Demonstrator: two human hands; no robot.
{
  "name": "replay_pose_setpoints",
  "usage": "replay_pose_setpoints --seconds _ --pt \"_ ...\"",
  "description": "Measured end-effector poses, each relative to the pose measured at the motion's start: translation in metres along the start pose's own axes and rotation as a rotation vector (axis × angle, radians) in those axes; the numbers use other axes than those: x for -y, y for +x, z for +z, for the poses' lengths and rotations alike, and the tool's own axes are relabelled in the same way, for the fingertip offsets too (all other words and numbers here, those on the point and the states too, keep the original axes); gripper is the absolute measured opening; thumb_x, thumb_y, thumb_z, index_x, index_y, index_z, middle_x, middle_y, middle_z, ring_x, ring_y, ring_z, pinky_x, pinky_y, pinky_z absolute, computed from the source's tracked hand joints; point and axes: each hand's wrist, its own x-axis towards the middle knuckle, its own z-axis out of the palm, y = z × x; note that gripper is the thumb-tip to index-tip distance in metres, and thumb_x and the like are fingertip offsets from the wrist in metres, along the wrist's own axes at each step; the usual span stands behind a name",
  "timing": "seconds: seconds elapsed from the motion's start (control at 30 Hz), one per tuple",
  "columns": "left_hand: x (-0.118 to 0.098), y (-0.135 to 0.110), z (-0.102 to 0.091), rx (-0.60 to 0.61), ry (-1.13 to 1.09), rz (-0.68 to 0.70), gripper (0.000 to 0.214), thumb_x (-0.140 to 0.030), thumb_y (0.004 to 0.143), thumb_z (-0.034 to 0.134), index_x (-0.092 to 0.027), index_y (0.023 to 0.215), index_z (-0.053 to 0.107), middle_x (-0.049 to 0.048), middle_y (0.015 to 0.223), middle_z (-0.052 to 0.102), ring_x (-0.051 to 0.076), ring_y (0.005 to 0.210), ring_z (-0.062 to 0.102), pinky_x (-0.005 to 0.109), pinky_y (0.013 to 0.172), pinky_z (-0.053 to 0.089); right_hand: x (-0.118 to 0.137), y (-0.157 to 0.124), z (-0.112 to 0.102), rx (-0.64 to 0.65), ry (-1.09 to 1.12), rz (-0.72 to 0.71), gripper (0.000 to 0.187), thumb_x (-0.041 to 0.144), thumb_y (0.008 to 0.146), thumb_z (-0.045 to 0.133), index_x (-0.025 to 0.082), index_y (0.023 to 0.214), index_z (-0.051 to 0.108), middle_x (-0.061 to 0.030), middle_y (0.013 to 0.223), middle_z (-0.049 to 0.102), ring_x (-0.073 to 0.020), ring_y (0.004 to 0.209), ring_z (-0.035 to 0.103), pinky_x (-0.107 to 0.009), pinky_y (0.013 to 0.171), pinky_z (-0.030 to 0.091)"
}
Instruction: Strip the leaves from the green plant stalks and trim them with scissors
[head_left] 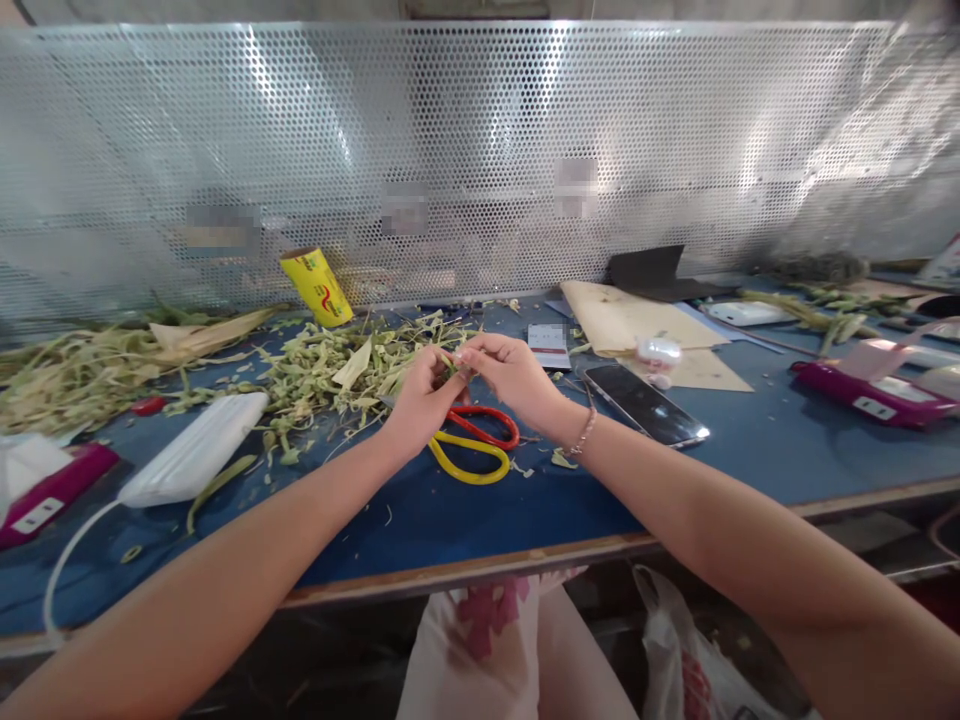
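My left hand [421, 392] and my right hand [516, 378] meet fingertip to fingertip above the blue table, both closed in a pinch. Between them shows a bit of a small green plant piece [451, 371]; the fingers cover most of it. Right below lies a pair of scissors with one red and one yellow handle loop [471, 472], its blades hidden by my left hand. To the left of my hands spreads a pile of pale green plant pieces [319, 365], reaching close to my left fingers.
Left are a white face mask [199, 450] and a purple-and-white pack [56, 490]. A yellow cup-like container [319, 287] leans near the perforated metal screen [480, 130]. A phone [645, 405] and brown paper [619, 315] lie right; another purple pack [874, 392] sits farther right.
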Motion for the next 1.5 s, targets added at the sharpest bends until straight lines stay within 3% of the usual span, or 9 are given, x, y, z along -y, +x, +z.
replay_pose_setpoints --seconds 0.2,0.37,0.53,0.7,0.97,1.17,1.3,1.4,1.5 --pt "-0.002 -0.001 0.0 0.032 0.068 -0.02 0.025 -0.034 0.075 0.058 -0.021 0.077 0.038 -0.0075 0.051 0.05 0.008 0.047 0.049 0.021 0.049 0.036 -0.001 0.002 -0.003 -0.058 -0.034 0.019 0.022 0.037 0.075 0.057 0.016 0.068 0.054 0.007 0.047 0.039 -0.004 0.042 0.034 -0.019 0.041 0.026" --pt "0.003 0.002 -0.002 -0.044 -0.012 -0.045 0.025 -0.033 0.073 0.06 -0.02 0.073 0.039 -0.0075 0.054 0.048 0.007 0.049 0.049 0.02 0.05 0.037 -0.007 0.002 -0.005 -0.009 -0.091 0.006 0.025 0.041 0.08 0.051 0.018 0.071 0.049 0.0096 0.043 0.036 -0.0036 0.036 0.03 -0.019 0.039 0.024" --pt "0.007 0.004 -0.006 -0.068 0.02 -0.041 0.026 -0.033 0.073 0.06 -0.02 0.072 0.038 -0.0065 0.057 0.048 0.008 0.051 0.05 0.022 0.053 0.04 -0.01 0.0 -0.008 0.043 -0.278 -0.047 0.018 0.031 0.085 0.042 0.019 0.074 0.047 0.0063 0.048 0.048 -0.0063 0.043 0.044 -0.02 0.05 0.036" --pt "0.004 0.003 -0.007 -0.065 0.248 0.037 0.015 -0.024 0.076 0.053 -0.02 0.077 0.039 -0.0055 0.058 0.051 0.009 0.052 0.051 0.024 0.055 0.041 -0.006 -0.002 -0.011 0.009 -0.423 -0.098 0.016 0.028 0.085 0.041 0.02 0.072 0.046 0.0031 0.058 0.053 -0.0093 0.053 0.052 -0.023 0.057 0.041" --pt "0.001 0.001 -0.008 -0.145 0.513 0.1 0.011 -0.02 0.075 0.051 -0.02 0.08 0.042 -0.0039 0.064 0.049 0.011 0.054 0.051 0.026 0.056 0.042 -0.015 0.002 -0.009 0.014 -0.323 -0.057 0.016 0.028 0.085 0.038 0.022 0.071 0.04 0.0026 0.062 0.047 -0.0102 0.059 0.05 -0.026 0.062 0.046" --pt "0.003 0.002 -0.009 -0.163 0.613 0.139 0.008 -0.02 0.075 0.05 -0.019 0.079 0.044 -0.0016 0.069 0.051 0.012 0.058 0.051 0.027 0.057 0.041 -0.013 0.001 0.001 0.04 -0.045 0.021 0.022 0.035 0.084 0.042 0.022 0.068 0.036 0.0018 0.068 0.042 -0.0096 0.06 0.047 -0.026 0.059 0.048" --pt "0.004 0.002 -0.009 -0.157 0.634 0.156 0.008 -0.022 0.076 0.049 -0.019 0.081 0.044 -0.0006 0.074 0.053 0.012 0.062 0.051 0.026 0.058 0.041 -0.011 -0.001 0.004 0.026 0.12 0.151 0.024 0.039 0.084 0.043 0.022 0.069 0.034 0.0025 0.071 0.041 -0.0079 0.056 0.044 -0.024 0.053 0.044" --pt "0.003 0.001 -0.008 -0.149 0.631 0.152 0.009 -0.023 0.076 0.05 -0.019 0.081 0.044 -0.001 0.074 0.052 0.012 0.063 0.051 0.026 0.058 0.041 -0.011 -0.002 0.004 0.015 0.071 0.169 0.023 0.039 0.086 0.04 0.022 0.07 0.034 0.0035 0.067 0.04 -0.0077 0.052 0.041 -0.022 0.05 0.039" --pt "0.002 0.001 -0.008 -0.127 0.556 0.092 0.009 -0.025 0.076 0.05 -0.02 0.078 0.042 -0.0035 0.065 0.049 0.011 0.056 0.05 0.026 0.054 0.04 -0.012 -0.002 0.003 -0.009 -0.129 0.069 0.022 0.035 0.087 0.037 0.022 0.069 0.035 0.0047 0.058 0.036 -0.0089 0.05 0.036 -0.022 0.049 0.034"
